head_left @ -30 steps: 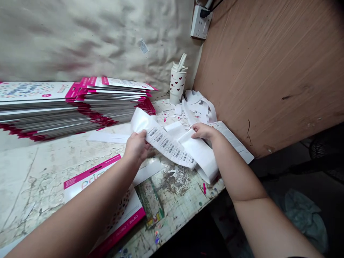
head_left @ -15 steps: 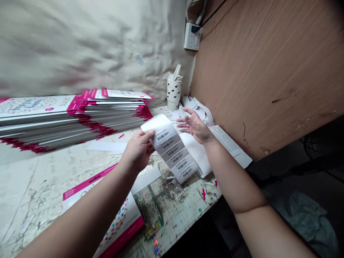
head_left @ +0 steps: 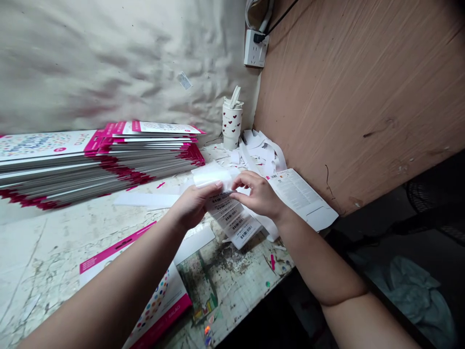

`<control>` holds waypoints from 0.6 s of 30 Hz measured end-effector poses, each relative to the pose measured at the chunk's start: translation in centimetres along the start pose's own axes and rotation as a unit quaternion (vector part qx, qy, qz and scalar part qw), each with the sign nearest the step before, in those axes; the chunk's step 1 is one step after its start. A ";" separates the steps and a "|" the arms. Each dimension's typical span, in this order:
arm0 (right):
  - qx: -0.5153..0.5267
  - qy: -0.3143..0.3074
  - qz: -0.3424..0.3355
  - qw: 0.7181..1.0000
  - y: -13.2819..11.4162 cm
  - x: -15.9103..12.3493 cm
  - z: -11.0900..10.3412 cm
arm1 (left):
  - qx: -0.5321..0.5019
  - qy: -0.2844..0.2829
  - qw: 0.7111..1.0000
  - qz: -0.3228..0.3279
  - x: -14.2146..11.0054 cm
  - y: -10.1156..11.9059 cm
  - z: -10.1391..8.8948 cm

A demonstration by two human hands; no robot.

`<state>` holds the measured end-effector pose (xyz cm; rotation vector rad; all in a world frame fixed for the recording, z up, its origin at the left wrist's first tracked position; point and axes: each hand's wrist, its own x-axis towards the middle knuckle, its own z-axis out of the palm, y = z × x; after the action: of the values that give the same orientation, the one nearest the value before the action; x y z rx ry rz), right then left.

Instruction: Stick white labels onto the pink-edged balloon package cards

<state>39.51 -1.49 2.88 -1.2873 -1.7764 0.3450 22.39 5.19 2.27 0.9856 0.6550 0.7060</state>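
My left hand [head_left: 192, 204] grips a strip of white barcode labels [head_left: 234, 222], thumb on top, near the strip's upper end. That upper end curls over as blank white backing [head_left: 212, 178], while the printed rows hang down toward the right. At the strip's right edge, thumb and forefinger of my right hand [head_left: 256, 194] pinch the edge of a label; the fingertips partly cover it. Under my left forearm lies a flat white and pink package with coloured dots [head_left: 160, 295], partly hidden by the arm.
Tall stacks of pink-edged packages [head_left: 145, 155] stand along the back wall. A heart-patterned tumbler [head_left: 232, 126] is in the corner beside curled paper strips [head_left: 267, 150]. Another printed package [head_left: 305, 196] lies at the right. The worn table's front edge [head_left: 250, 317] drops into dark space.
My right hand has come in from the right with spread fingers and now pinches at the strip's edge. The strip's upper end has folded over toward my left thumb.
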 end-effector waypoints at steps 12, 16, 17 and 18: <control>-0.107 0.058 -0.041 0.992 0.1 -1.9 0.2 | 0.014 -0.025 1.000 -0.010 -0.1 -0.8 0.4; -0.176 0.094 -0.071 0.977 1.4 -3.0 0.9 | -0.018 -0.023 0.999 -0.042 0.0 -0.6 0.7; -0.195 0.102 -0.078 0.972 1.7 -3.3 1.1 | -0.025 -0.016 0.998 -0.051 0.0 -0.5 0.9; -0.210 0.111 -0.084 0.968 2.0 -3.6 1.3 | -0.029 -0.007 0.998 -0.057 0.1 -0.5 1.1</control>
<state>39.93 -3.43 -0.91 -1.3862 -1.8036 -0.2789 23.40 4.46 2.25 0.8921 0.6699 0.6146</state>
